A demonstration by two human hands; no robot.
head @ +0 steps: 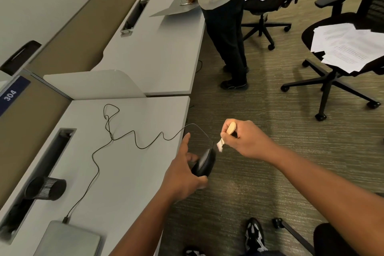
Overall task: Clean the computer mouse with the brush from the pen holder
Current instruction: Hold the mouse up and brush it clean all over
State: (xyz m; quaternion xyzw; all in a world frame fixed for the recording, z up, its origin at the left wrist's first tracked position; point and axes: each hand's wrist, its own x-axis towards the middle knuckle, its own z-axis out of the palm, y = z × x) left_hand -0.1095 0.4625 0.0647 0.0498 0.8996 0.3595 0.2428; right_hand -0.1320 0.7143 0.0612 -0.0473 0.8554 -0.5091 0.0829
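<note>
Your desk (128, 172) fills the lower left, a pale grey top with a cable slot along its back edge. A closed grey laptop (68, 239) lies at its near corner, and a black mesh pen holder (46, 188) sits tipped on its side at the edge of the cable slot. A thin black cable (108, 137) runs from the laptop in loose curves across the desk to the mouse.

Off to the right, two office chairs (340, 56) carry loose papers on their seats, and another person (224, 16) stands at the next desk over.

Your left hand (185, 174) is closed around the black computer mouse (204, 162), holding it lifted just past the desk's front edge and tilted on its side; the thumb wraps underneath and the forefinger points straight out, free of the mouse.

Your right hand (245, 139) is clenched on the wooden handle of the small brush (227, 133). Its white bristles point down and left, just beside the mouse's upper end; whether they touch it cannot be told.
</note>
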